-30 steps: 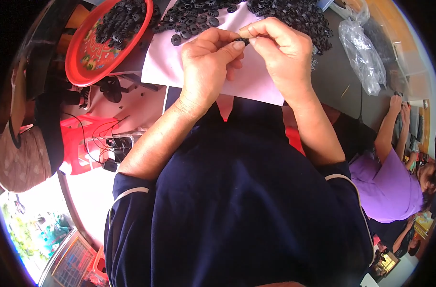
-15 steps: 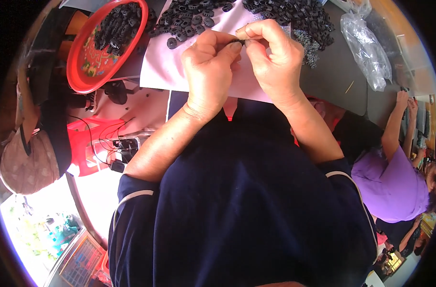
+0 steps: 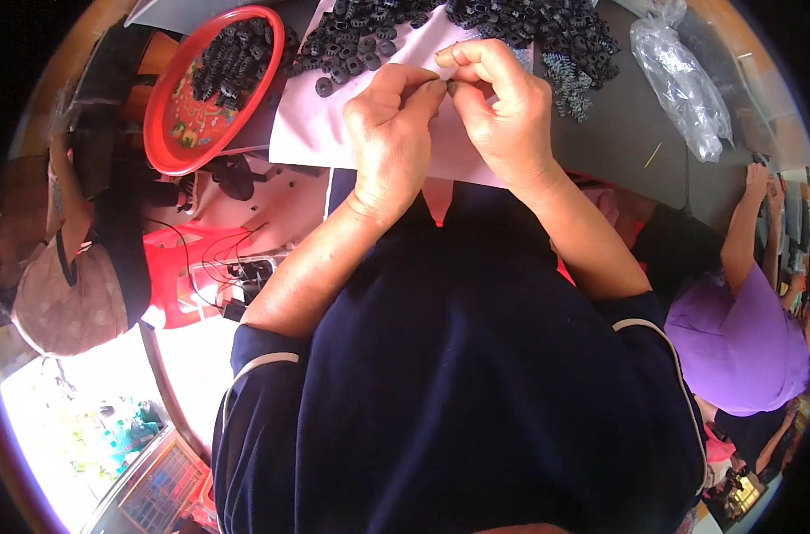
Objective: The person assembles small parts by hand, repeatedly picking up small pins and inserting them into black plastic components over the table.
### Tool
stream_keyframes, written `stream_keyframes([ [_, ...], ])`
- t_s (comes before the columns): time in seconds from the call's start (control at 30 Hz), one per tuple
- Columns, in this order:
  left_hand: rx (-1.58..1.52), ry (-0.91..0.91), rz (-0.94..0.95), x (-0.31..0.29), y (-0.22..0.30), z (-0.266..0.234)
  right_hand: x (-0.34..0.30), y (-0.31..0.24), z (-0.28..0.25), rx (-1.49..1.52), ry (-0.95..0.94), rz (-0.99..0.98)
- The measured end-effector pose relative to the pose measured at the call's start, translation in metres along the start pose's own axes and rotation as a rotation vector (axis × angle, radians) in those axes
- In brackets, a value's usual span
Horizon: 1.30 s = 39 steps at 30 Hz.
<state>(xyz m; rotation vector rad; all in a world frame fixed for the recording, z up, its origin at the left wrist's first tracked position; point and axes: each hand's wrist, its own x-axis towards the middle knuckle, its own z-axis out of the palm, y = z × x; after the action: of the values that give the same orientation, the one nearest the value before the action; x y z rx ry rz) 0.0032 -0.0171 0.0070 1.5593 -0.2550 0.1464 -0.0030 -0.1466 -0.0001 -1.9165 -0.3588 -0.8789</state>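
Over the near part of the pink cloth, my two hands meet fingertip to fingertip. My left hand is closed in a pinch, thumb against the bent fingers. Opposite it, my right hand is curled, its thumb tip close to the left one and its index finger raised a little above. Whatever sits between the fingertips is tiny, dark and mostly covered. Just beyond the hands lie loose black ribbed plastic pieces, and a larger black heap spreads at the far right of the cloth.
A red oval tray with black pieces stands at the left. Grey-patterned small parts lie beside the heap. A clear plastic bag and a thin yellowish stick rest on the dark table. A person in purple works at the right.
My fingertips have drawn slightly closer, and the dark bit between them shows less. The whole view has shifted a little, moving the tray and the person at left rightward in the picture.
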Motion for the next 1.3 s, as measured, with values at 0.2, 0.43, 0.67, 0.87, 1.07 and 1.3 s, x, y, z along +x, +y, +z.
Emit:
stream_keyframes([
  [0.2, 0.777, -0.283, 0.666, 0.014, -0.001, -0.010, -0.012, -0.006, -0.015, 0.274, 0.002, 0.440],
  [0.43, 0.823, -0.341, 0.625, 0.023, -0.010, 0.000, -0.016, -0.005, -0.021, 0.494, 0.129, 0.497],
  [0.67, 0.907, -0.340, 0.618, 0.013, -0.003, 0.005, -0.017, -0.007, -0.017, 0.588, 0.173, 0.506],
  [0.87, 0.626, -0.089, 0.468, 0.039, 0.027, -0.059, -0.020, -0.002, -0.038, -0.212, -0.094, -0.030],
  [1.07, 1.249, 0.003, 0.472, 0.099, 0.050, -0.141, -0.031, -0.004, -0.043, -0.392, -0.181, -0.244],
  [1.3, 0.561, -0.336, 0.566, 0.069, 0.017, -0.029, -0.012, 0.004, -0.057, -0.328, -0.246, -0.138],
])
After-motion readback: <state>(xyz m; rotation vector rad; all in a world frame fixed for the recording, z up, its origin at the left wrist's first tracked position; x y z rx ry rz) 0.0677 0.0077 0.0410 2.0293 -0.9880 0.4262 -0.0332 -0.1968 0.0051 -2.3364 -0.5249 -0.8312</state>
